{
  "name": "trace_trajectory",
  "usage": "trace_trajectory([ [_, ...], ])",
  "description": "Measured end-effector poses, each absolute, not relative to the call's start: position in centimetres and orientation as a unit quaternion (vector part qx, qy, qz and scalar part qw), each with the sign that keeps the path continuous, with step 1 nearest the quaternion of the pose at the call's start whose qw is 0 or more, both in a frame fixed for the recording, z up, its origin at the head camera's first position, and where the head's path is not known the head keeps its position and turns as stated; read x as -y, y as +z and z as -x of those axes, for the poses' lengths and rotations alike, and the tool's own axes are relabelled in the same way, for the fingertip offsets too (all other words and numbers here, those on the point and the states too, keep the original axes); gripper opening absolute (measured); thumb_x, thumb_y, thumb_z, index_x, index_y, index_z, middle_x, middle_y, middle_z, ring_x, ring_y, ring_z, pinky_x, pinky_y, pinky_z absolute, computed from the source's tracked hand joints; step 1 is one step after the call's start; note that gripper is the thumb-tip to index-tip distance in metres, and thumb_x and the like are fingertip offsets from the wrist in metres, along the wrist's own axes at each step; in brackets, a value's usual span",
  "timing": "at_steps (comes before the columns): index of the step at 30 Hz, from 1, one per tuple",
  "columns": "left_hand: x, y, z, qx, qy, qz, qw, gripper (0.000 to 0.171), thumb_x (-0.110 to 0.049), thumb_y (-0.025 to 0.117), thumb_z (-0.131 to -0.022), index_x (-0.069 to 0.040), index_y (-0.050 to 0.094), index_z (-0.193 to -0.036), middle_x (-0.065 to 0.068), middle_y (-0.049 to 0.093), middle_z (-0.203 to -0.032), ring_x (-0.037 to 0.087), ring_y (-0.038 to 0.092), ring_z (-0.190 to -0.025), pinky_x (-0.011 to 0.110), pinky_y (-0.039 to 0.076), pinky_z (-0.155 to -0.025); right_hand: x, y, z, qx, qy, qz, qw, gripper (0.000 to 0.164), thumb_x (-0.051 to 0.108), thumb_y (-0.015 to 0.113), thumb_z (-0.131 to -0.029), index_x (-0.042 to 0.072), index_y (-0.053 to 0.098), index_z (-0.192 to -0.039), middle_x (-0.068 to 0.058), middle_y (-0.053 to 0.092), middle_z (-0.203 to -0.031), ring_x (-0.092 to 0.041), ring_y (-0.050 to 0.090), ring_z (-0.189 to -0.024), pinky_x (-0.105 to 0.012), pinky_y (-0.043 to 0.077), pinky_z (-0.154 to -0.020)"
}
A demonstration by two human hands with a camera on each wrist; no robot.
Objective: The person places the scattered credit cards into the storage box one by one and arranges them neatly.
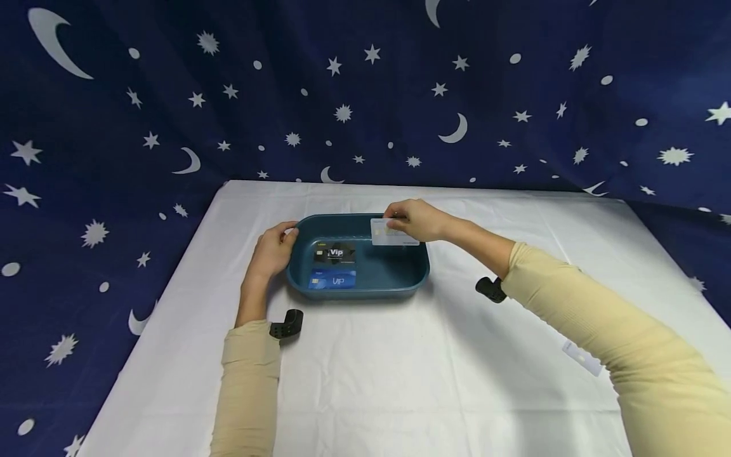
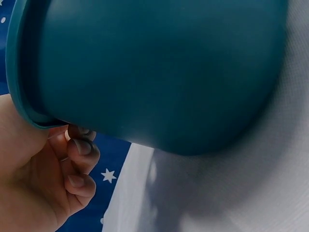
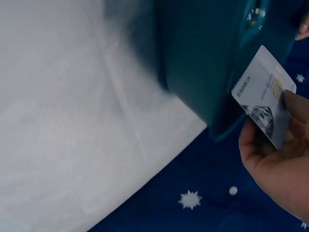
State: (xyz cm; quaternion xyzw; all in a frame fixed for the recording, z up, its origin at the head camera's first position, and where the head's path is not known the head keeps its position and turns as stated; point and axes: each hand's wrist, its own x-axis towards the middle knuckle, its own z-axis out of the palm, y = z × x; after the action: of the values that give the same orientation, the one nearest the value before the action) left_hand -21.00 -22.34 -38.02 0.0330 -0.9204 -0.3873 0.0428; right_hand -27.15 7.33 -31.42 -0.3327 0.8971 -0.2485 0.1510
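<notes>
A dark teal plastic basin rests on the white-covered table. My left hand grips its left end, thumb on the rim; in the left wrist view the curled fingers sit under the lip. Between thumb and fingers my right hand pinches a silvery-white card over the basin's right back part. The right wrist view shows a dark picture and yellow print on that card. Inside the basin, on the left, a black "Vip" card lies just behind a blue "VIP" card.
Another pale card lies on the white tablecloth at the right, partly under the right sleeve in view. Black wrist mounts stick out from both forearms. A dark blue curtain with moons and stars hangs behind the table.
</notes>
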Motion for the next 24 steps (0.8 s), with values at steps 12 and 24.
trace_trajectory([
  [12,22.4,-38.0,21.1,0.92,-0.389,-0.032,0.044,0.036,-0.02,0.045,-0.104,-0.003,0.057,-0.133,0.007,0.047,-0.072,0.021,0.043,-0.063,0.033,0.033,-0.058,-4.8,-33.4,27.7,-0.888,-0.171,0.334,0.266,0.024,0.006,0.046,-0.102,-0.004,0.054,-0.123,-0.014,0.059,-0.107,-0.023,0.05,-0.085,-0.035,0.042,-0.077],
  [24,22.2,-37.9,21.1,0.92,-0.388,-0.034,0.044,0.035,-0.02,0.046,-0.104,-0.003,0.057,-0.133,0.006,0.045,-0.071,0.021,0.042,-0.062,0.033,0.032,-0.058,-4.2,-34.7,27.9,-0.903,-0.125,0.317,0.261,0.038,0.005,0.061,-0.094,-0.003,0.051,-0.13,-0.017,0.058,-0.118,-0.025,0.054,-0.097,-0.037,0.044,-0.085],
])
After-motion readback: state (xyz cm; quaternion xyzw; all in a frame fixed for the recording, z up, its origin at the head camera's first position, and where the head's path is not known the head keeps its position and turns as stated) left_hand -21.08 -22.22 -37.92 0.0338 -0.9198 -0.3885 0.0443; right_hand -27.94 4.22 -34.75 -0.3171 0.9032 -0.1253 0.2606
